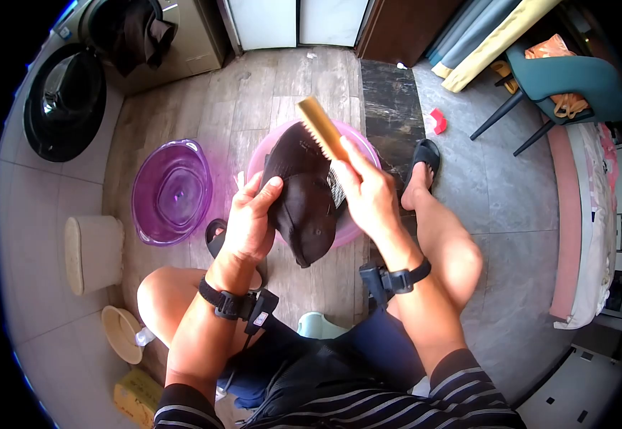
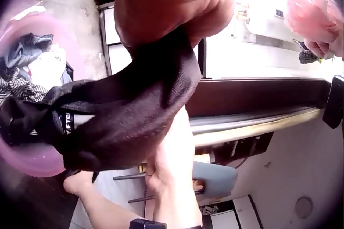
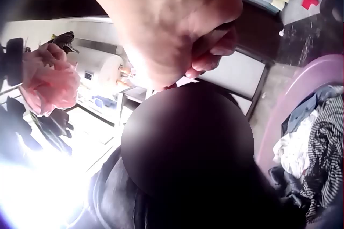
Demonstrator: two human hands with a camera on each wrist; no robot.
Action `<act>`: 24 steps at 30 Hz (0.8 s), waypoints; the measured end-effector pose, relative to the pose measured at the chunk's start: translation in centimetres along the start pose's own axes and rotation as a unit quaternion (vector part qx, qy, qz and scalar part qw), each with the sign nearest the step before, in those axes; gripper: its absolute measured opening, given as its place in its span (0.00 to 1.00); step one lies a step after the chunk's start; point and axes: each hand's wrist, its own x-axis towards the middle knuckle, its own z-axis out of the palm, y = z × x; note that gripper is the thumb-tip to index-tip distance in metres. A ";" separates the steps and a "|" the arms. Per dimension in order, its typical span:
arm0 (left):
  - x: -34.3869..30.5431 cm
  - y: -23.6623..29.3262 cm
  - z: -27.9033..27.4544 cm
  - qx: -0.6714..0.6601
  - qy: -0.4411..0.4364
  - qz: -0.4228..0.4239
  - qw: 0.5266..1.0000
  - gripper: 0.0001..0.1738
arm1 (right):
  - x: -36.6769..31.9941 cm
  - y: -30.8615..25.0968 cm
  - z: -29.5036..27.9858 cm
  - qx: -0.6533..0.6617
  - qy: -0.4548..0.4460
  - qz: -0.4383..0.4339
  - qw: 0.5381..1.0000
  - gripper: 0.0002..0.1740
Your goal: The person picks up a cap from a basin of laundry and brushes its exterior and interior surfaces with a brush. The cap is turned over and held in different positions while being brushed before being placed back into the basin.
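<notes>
A dark cap (image 1: 302, 207) is held up over a pink basin (image 1: 354, 134) between the knees. My left hand (image 1: 251, 223) grips its left edge, thumb on top; in the left wrist view the dark cloth (image 2: 129, 111) hangs below that hand (image 2: 174, 9). My right hand (image 1: 370, 193) holds a wooden brush (image 1: 321, 127) by one end, its bristles facing the cap's upper right part. In the right wrist view my right hand (image 3: 166, 25) has curled fingers above a dark, blurred shape. Striped and white clothes (image 3: 329, 148) lie in the basin.
A purple basin (image 1: 175, 193) stands on the floor at left, near a white bin (image 1: 96, 254) and a beige bowl (image 1: 120, 334). The washing machine (image 1: 195, 43) is at upper left, a teal chair (image 1: 575, 80) at upper right. A red object (image 1: 437, 121) lies on the floor.
</notes>
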 end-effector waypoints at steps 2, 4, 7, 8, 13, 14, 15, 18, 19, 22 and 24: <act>0.0 0.3 0.1 -0.012 -0.020 -0.017 1.000 0.16 | -1.5 -1.9 0.3 0.009 -0.054 -0.104 0.993 0.25; -0.2 0.3 -0.2 0.006 -0.039 -0.026 0.999 0.15 | -1.5 -1.6 -0.3 -0.015 -0.055 -0.066 0.996 0.25; -0.3 0.4 0.1 0.045 -0.052 -0.028 0.997 0.15 | 0.1 -0.2 -1.2 -0.014 -0.010 0.053 0.998 0.24; -0.5 0.4 0.5 0.019 -0.048 -0.029 0.998 0.14 | -0.4 -0.5 -1.0 -0.027 -0.021 -0.029 0.999 0.24; -0.1 0.4 -0.8 0.054 -0.076 -0.028 0.995 0.17 | -0.5 0.3 -1.4 -0.029 -0.013 -0.017 0.999 0.26; 0.0 0.2 -1.2 0.060 -0.083 -0.026 0.994 0.17 | 0.0 1.1 -1.5 -0.013 0.013 -0.035 0.999 0.26; 0.1 0.2 -1.2 0.066 -0.090 -0.024 0.993 0.17 | -0.4 0.2 -1.7 -0.029 -0.023 -0.072 0.997 0.26; -0.1 0.6 -0.6 0.060 -0.068 -0.031 0.995 0.16 | -1.8 -1.7 -1.8 -0.031 -0.081 -0.123 0.989 0.26; 0.0 0.6 -0.9 0.076 -0.069 -0.038 0.994 0.15 | -1.1 -0.5 -1.7 -0.038 -0.039 -0.134 0.990 0.26; 0.0 0.6 -1.2 0.075 -0.067 -0.036 0.994 0.15 | -0.7 -0.4 -2.0 -0.064 -0.037 0.001 0.997 0.25; -0.1 0.8 -0.6 0.032 -0.057 -0.039 0.997 0.16 | -1.7 -1.3 -1.5 -0.050 -0.046 -0.142 0.987 0.26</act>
